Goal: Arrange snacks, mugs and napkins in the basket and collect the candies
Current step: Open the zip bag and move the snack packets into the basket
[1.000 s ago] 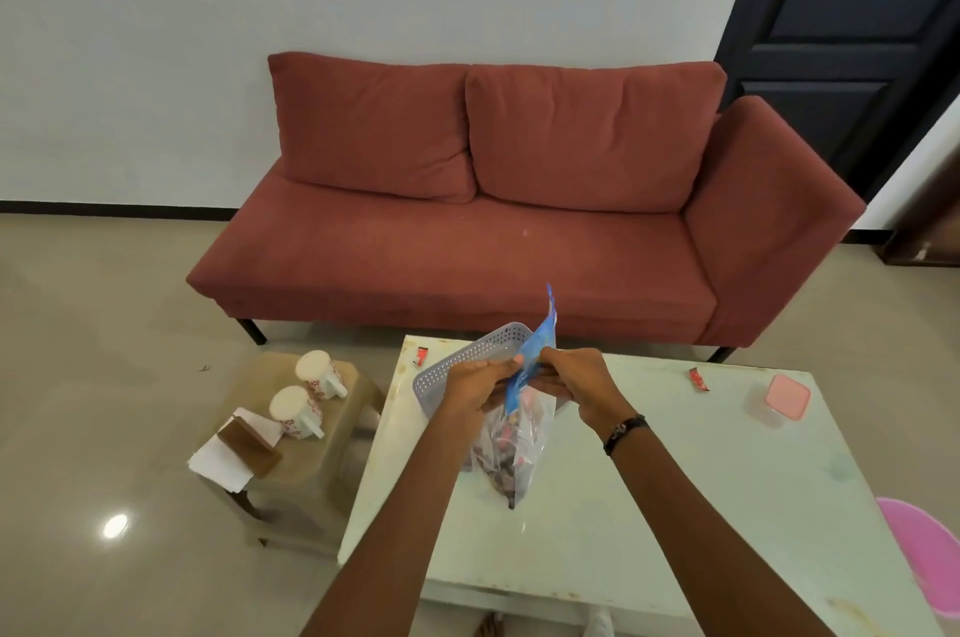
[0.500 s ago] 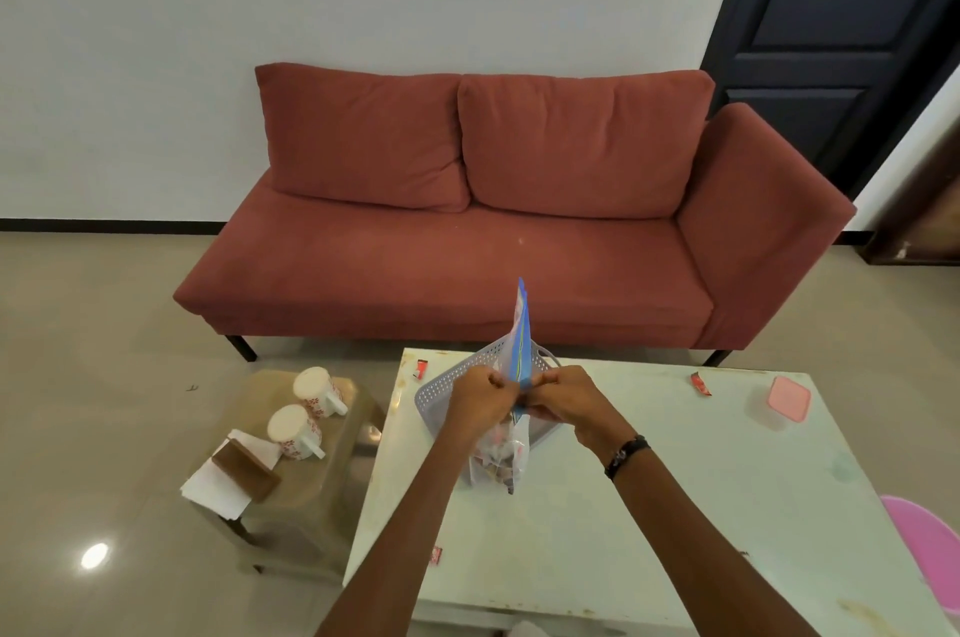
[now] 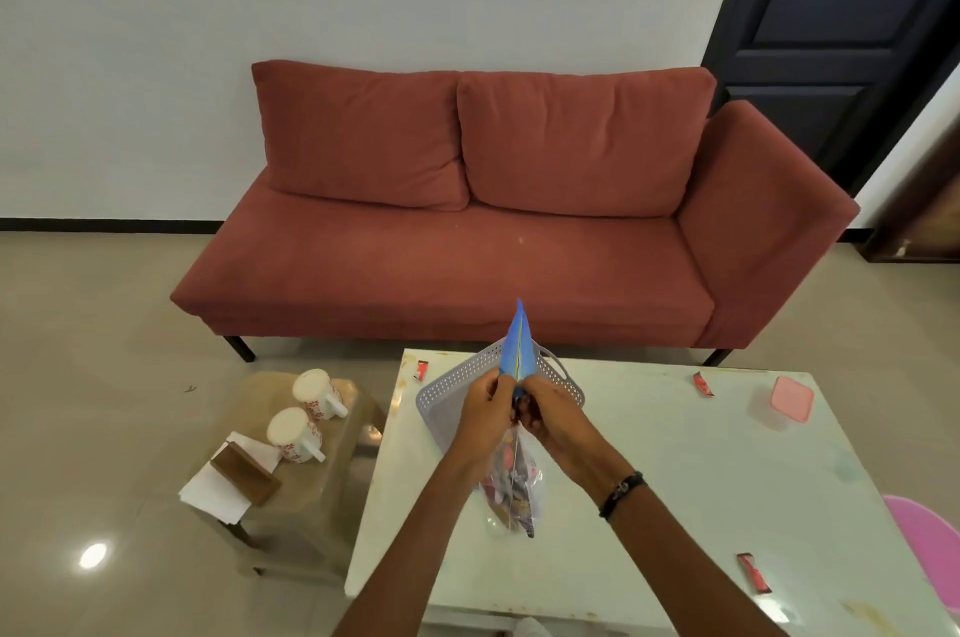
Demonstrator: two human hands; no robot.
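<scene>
**Snack bag in hand, basket bare as far as we can see**

We hold a clear snack bag (image 3: 511,480) up over the table (image 3: 675,470), edge-on to us, with its blue top (image 3: 518,342) standing above our knuckles. Our left hand (image 3: 485,402) and right hand (image 3: 550,407) both pinch the bag near that top, fingers curled tight, the two hands almost touching. Whether we are sealing it or pulling it open we cannot tell.

The grey basket (image 3: 441,400) lies on the table just behind our hands. The part we can see holds nothing; the rest is hidden by the hands and the bag.

Most of the task looks undone to us. Two mugs (image 3: 298,433) lie on their sides on the stool (image 3: 322,491) left of the table, with the napkins (image 3: 218,488) near them, a brown holder (image 3: 247,472) lying on top. None of these is in the basket. Three red candies are scattered on the table: one (image 3: 422,369) beside the basket's left corner, one (image 3: 703,384) far right near a pink-lidded box (image 3: 789,400), and one (image 3: 753,573) close to the near right edge. None is collected.

We judge the bag to be the first item headed for the basket, with mugs, napkins and candies to follow.
</scene>
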